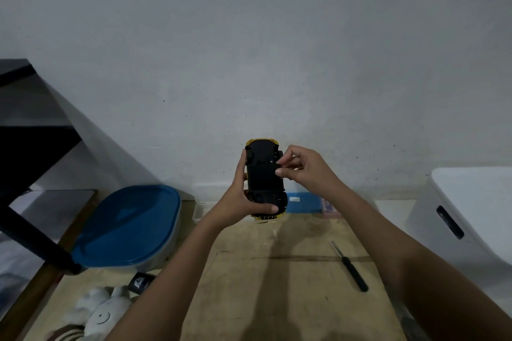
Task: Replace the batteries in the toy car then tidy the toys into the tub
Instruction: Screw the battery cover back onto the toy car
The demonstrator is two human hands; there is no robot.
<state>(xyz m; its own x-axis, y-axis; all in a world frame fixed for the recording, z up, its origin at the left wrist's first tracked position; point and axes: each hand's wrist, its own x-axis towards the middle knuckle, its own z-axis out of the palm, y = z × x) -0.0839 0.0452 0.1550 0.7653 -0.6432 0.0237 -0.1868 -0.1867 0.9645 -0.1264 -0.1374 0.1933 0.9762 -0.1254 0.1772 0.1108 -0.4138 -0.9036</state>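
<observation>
Against the grey wall, your left hand (pixel 240 196) grips the toy car (pixel 265 178) belly-up above the table (pixel 291 299). Keep it steady while your right hand's (pixel 302 167) pinched fingertips (pixel 278 172) work the underside (screwdriver (pixel 350 266) lies nearby).

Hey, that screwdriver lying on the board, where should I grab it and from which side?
Take the screwdriver by its thick black handle, the end nearer you, coming down from above with the right hand. It lies flat on the board, thin shaft pointing away toward the wall, with bare surface on both sides for fingers.
</observation>
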